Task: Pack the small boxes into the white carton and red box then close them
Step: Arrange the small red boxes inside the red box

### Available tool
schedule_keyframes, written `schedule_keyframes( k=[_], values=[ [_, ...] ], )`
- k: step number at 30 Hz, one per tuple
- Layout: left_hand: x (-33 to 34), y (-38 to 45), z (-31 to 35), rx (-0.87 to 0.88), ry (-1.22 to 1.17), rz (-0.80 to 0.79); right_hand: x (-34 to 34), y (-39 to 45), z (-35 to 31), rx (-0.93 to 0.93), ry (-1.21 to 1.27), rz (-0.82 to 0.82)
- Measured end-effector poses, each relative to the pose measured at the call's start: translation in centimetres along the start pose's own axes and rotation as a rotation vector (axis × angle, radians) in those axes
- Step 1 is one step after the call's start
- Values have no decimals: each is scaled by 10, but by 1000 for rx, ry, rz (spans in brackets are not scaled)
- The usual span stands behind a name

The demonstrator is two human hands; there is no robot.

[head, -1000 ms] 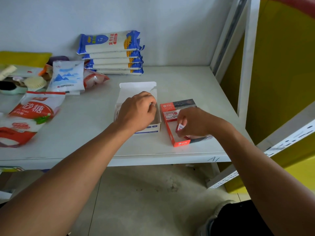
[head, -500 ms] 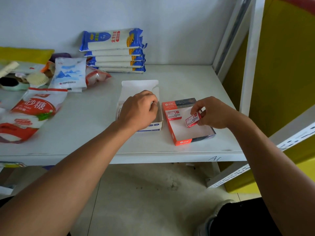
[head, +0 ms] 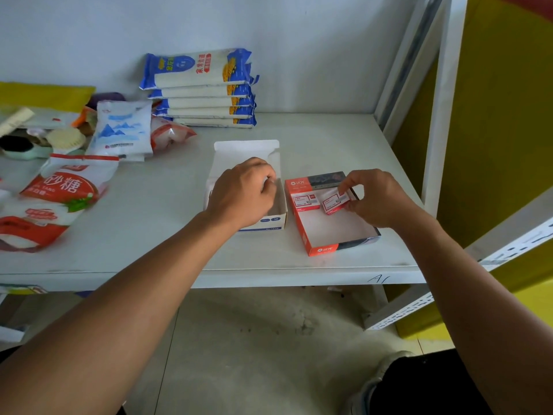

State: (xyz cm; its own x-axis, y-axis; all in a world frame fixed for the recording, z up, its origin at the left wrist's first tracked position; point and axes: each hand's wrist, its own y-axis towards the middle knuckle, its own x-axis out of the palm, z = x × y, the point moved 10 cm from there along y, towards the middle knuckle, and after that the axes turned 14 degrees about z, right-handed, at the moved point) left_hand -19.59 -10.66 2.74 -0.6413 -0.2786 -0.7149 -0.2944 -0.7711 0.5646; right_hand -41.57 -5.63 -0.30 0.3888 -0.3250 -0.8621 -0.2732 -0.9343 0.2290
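White carton [head: 276,205] and red box [head: 311,245] open — 2 small boxes [head: 335,201] inside red.

Just one head-worn camera here, so no overlap with another view. It looked forward and down from close above the white shelf [head: 329,145], both forearms reaching in from the bottom, floor visible beneath the shelf edge.

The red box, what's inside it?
Inside the red box one small box lies at the far left corner. The right hand holds a second small box beside it. The hand covers the far right corner.
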Motion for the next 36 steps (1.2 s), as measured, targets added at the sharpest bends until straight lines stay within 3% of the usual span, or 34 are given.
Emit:
schedule_keyframes(
  k=[12,22,36],
  values=[
    [3,1,-1,4,-5,-5,7,-4,-4,-67,-128,122],
    [2,3,0,-6,-2,-4,18,0,2,-65,-255,18],
    [-7,4,-2,10,10,19,17,2,-13,-199,-447,129]
  ],
)
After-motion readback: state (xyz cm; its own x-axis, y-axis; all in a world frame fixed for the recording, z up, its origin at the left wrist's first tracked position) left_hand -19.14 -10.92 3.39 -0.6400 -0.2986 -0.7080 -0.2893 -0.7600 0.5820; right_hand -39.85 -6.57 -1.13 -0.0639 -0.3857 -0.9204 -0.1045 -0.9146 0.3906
